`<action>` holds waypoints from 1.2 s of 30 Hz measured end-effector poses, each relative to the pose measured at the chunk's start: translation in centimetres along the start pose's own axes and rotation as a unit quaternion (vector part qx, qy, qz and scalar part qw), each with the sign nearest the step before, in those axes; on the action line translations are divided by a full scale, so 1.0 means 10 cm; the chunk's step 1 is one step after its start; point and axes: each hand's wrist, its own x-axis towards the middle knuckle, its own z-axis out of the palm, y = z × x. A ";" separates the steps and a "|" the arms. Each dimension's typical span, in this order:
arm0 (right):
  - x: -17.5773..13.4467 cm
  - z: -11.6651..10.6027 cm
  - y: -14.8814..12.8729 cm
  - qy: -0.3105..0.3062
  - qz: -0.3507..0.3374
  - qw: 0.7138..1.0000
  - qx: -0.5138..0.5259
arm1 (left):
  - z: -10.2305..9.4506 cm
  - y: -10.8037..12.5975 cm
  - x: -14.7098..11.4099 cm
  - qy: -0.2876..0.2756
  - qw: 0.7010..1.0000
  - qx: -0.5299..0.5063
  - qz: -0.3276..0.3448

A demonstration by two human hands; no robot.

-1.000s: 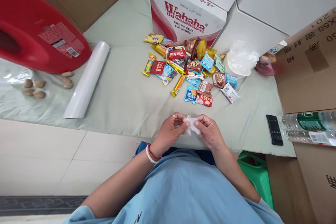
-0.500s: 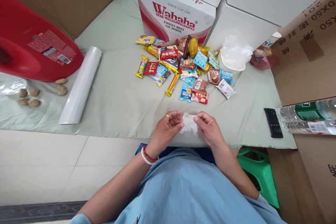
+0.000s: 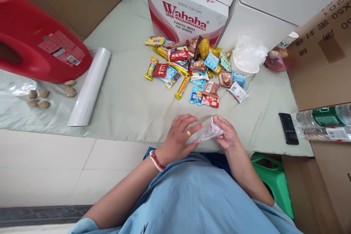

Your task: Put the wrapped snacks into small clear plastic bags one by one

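Note:
A thin, clear plastic bag (image 3: 206, 131) stretches between my hands at the table's near edge, partly crumpled. Pinched in the fingers of my right hand (image 3: 226, 132) is the bunched right end of that bag. My left hand (image 3: 181, 135) is at the bag's other end, fingers spread and thumb apart, touching or very near the film; its palm side is hidden. Just beyond both hands lies a pile of wrapped snacks (image 3: 197, 66), in yellow, red, blue and brown packets.
Behind the snacks stands a Wahaha carton (image 3: 186, 14). A white bowl (image 3: 245, 68) holds more clear bags. Left are a white roll (image 3: 90, 87), a red jug (image 3: 41, 40) and several brown nuts (image 3: 44, 104). A black phone-like device (image 3: 289, 128) and plastic bottles (image 3: 326, 116) lie right.
The small crumpled plastic has been drawn out into a longer bag. My left hand has opened its fingers and turned; my right hand has shifted slightly right, keeping its pinch.

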 end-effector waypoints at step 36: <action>-0.02 -0.50 -0.04 0.094 -0.218 0.940 -0.246 | -0.32 -0.39 -0.11 0.287 0.884 -0.039 -0.367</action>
